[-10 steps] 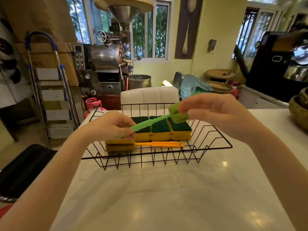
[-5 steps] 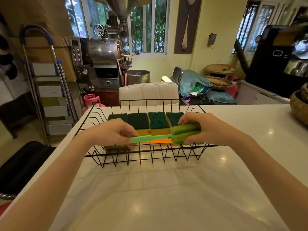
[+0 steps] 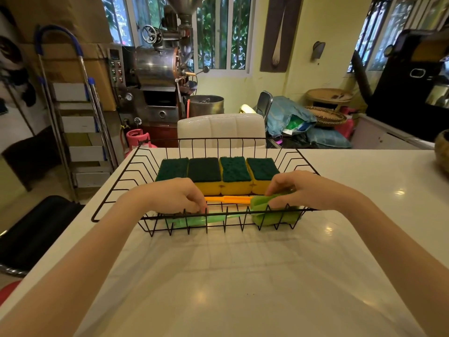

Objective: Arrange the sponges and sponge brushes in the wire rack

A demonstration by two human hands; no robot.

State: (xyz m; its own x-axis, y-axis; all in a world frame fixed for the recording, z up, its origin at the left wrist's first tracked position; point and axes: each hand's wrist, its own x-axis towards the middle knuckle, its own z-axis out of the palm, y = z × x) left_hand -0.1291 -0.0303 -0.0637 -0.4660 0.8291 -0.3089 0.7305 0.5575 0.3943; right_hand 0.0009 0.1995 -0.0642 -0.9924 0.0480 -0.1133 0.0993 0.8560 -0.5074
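A black wire rack (image 3: 116, 183) stands on the white counter. Several yellow sponges with dark green tops (image 3: 220, 173) lie side by side along its back. In front of them lies an orange sponge brush (image 3: 228, 199). A green sponge brush (image 3: 274, 216) lies along the rack's front wall, its handle pointing left and its sponge head at the right. My left hand (image 3: 175, 197) pinches the handle end. My right hand (image 3: 298, 188) rests on the green sponge head with the fingers closed on it.
The white counter (image 3: 218, 276) stretches toward me in front of the rack. A white padded chair back (image 3: 221, 128) stands behind the rack. A woven bowl (image 3: 442, 149) sits at the counter's far right edge. A stepladder (image 3: 77, 122) stands at left.
Both hands have lowered the green sponge brush from above the rack down to its floor, in front of the orange brush. The camera has tilted down and come closer.
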